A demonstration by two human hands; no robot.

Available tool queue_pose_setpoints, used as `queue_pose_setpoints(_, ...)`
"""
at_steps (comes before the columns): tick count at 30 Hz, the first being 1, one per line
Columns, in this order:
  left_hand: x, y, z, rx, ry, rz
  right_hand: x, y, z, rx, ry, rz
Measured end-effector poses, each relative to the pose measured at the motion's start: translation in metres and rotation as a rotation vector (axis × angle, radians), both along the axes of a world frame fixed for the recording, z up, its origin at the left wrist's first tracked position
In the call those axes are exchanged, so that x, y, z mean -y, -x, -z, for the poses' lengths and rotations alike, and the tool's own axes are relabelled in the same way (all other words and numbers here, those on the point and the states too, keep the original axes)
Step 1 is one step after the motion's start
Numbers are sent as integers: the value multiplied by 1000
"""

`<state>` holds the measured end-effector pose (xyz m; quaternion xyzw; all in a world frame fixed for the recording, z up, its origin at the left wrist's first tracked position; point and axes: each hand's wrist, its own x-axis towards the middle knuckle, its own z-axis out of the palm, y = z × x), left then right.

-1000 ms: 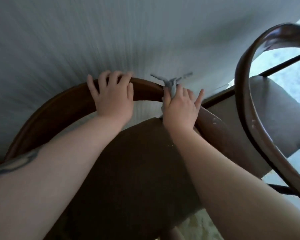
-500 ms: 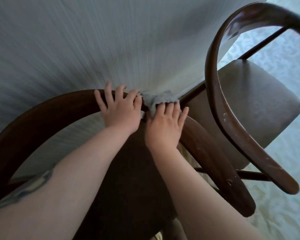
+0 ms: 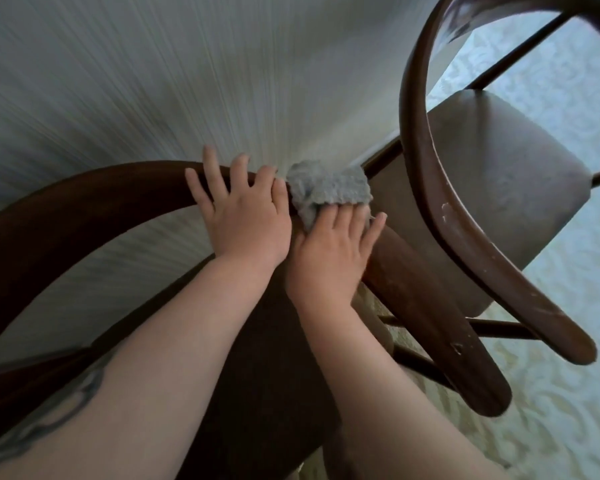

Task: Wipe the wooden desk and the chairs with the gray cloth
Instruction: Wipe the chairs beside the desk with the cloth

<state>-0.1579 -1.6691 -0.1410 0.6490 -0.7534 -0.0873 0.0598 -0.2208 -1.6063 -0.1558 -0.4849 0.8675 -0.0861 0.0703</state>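
The right hand [image 3: 329, 251] now lies flat on the gray cloth [image 3: 329, 192], its fingers straight and a little apart, pressing the cloth onto the curved back rail [image 3: 84, 206] of the near chair. One second ago this hand was further along the rail and the cloth stuck up in a thin twist above the fingers — now it is spread wide over the top of the rail, just beside the left hand [image 3: 246, 220]. The left hand has its fingers spread and laid over the rail; they touch the wood and seem to steady the chair, not to clamp it. The two hands have come close together, almost touching.

I judge that the wiping of this rail is in progress, with the spread cloth covering more wood. The second chair [image 3: 492, 188] stands to the right.
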Motion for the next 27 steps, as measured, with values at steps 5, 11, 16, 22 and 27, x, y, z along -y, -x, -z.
queue_pose_setpoints(5, -3, -1, -2, 46, -19, 81, -12, 18, 6, -108, 27, -138)
queue_pose_setpoints(11, -11, 7, -7, 39, -77, 125, -50, 12, 9, 13, 55, 275)
queue_pose_setpoints(16, -23, 19, -1, 6, -78, 205, -27, 15, 9, -17, 69, 28)
queue_pose_setpoints(22, -37, 23, -1, 25, -107, 340, -118, 30, 29, -91, 112, 358)
queue_pose_setpoints(27, -74, 48, 7, -6, -129, 444, -86, 28, 26, -81, 77, 316)
